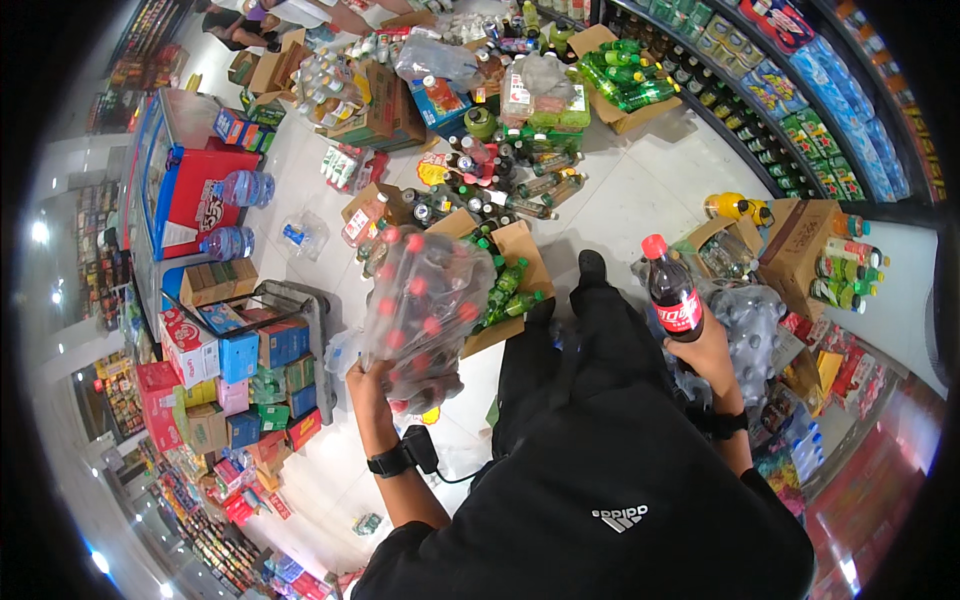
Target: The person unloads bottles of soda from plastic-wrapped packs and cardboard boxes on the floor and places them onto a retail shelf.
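In my right hand [708, 352] is a dark cola bottle [672, 290] with a red cap and red label, held upright around its lower part. My left hand [370, 385] is closed at the near left edge of a clear-wrapped pack of bottles [425, 310] with several red caps. The pack's contents are partly blurred behind the shiny film. Just beyond the pack, an open cardboard box [520, 250] holds green bottles [508, 285]. Beneath and beside my right hand lie more film-wrapped bottles [745, 325].
Loose bottles [540, 185] and cartons crowd the floor ahead, with a box of green bottles [630, 75] farther off. A trolley [318, 345] stacked with boxes stands left, near a red chest freezer [205, 185]. Stocked shelves [745, 90] curve along the right. Yellow-capped bottles [738, 208] stand near an open carton [795, 245].
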Demonstrator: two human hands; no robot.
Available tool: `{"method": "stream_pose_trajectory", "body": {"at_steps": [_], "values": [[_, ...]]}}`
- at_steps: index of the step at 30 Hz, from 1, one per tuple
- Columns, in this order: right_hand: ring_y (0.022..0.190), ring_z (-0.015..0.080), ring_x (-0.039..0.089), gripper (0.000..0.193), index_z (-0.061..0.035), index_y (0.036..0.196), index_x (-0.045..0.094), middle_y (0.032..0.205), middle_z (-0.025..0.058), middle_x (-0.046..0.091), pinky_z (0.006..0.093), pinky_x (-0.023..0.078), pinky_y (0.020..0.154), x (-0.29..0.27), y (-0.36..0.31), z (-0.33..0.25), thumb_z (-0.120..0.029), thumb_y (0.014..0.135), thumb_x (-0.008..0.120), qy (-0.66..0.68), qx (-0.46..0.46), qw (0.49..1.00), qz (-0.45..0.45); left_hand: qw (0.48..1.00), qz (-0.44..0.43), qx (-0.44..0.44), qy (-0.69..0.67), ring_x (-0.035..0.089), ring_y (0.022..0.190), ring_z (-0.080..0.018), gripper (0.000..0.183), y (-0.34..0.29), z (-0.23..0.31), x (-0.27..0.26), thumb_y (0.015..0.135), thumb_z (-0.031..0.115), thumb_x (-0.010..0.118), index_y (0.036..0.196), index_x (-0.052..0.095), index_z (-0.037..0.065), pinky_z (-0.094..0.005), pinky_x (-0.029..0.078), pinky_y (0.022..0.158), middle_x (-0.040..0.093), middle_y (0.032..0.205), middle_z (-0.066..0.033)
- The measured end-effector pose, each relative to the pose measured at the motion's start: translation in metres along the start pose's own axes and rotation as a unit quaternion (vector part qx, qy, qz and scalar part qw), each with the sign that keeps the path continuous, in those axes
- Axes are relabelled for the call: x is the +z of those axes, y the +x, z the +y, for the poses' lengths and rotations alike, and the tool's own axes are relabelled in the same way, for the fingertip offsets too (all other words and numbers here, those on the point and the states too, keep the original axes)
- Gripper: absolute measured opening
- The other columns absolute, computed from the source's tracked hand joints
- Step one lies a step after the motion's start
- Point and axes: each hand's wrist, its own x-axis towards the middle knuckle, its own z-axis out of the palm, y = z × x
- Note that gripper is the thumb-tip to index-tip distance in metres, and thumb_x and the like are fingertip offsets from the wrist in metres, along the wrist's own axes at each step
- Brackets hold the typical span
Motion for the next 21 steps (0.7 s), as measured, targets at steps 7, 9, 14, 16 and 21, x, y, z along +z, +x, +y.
{"method": "stream_pose_trajectory", "body": {"at_steps": [7, 9, 14, 16, 21], "values": [[0.088, 0.0299, 0.063, 0.058, -0.0021, 0.108, 0.054, 0.09, 0.0164, 0.064, 0.0357, 0.048, 0.076, 0.001, -0.018, 0.007, -0.017, 0.055, 0.072, -0.133, 0.033, 0.99, 0.037, 0.99, -0.1, 0.022, 0.1, 0.045, 0.049, -0.0084, 0.012, 0.033, 0.002, 0.063, 0.064, 0.007, 0.06, 0.074, 0.062, 0.0, -0.0231, 0.033, 0.046, 0.054, 0.061, -0.0006], [0.086, 0.0313, 0.064, 0.06, 0.0001, 0.109, 0.053, 0.089, 0.0181, 0.064, 0.0361, 0.048, 0.074, 0.006, -0.031, 0.013, -0.018, 0.054, 0.073, -0.076, 0.04, 0.995, 0.048, 0.986, -0.153, 0.013, 0.071, 0.047, 0.051, -0.0095, 0.013, 0.04, -0.002, 0.081, 0.064, 0.005, 0.06, 0.075, 0.063, 0.001, -0.0236, 0.035, 0.049, 0.057, 0.063, -0.001], [0.086, 0.0245, 0.064, 0.066, -0.0012, 0.113, 0.052, 0.091, 0.0161, 0.064, 0.0353, 0.048, 0.077, 0.012, -0.04, 0.018, -0.019, 0.053, 0.075, -0.109, 0.124, 0.985, 0.041, 0.979, -0.192, 0.005, 0.071, 0.056, 0.057, -0.0124, 0.012, 0.053, -0.031, 0.107, 0.067, 0.0, 0.057, 0.077, 0.064, -0.003, -0.0266, 0.045, 0.056, 0.061, 0.062, -0.0043], [0.087, 0.0239, 0.063, 0.069, -0.0017, 0.113, 0.052, 0.093, 0.0146, 0.064, 0.0352, 0.048, 0.079, 0.016, -0.04, 0.024, -0.019, 0.052, 0.076, -0.079, 0.127, 0.988, 0.051, 0.971, -0.202, 0.03, 0.126, 0.056, 0.057, -0.0127, 0.013, 0.059, -0.054, 0.117, 0.067, 0.001, 0.057, 0.077, 0.065, -0.002, -0.0274, 0.045, 0.056, 0.06, 0.061, -0.0052], [0.088, 0.0248, 0.063, 0.071, -0.0013, 0.113, 0.052, 0.095, 0.0156, 0.064, 0.0364, 0.048, 0.079, 0.022, -0.032, 0.037, -0.02, 0.049, 0.077, -0.112, 0.176, 0.978, 0.026, 0.944, -0.212, 0.053, 0.247, 0.058, 0.055, -0.0238, 0.015, 0.058, -0.07, 0.135, 0.066, 0.01, 0.058, 0.076, 0.064, 0.001, -0.0333, 0.045, 0.057, 0.057, 0.059, -0.0159]]}}
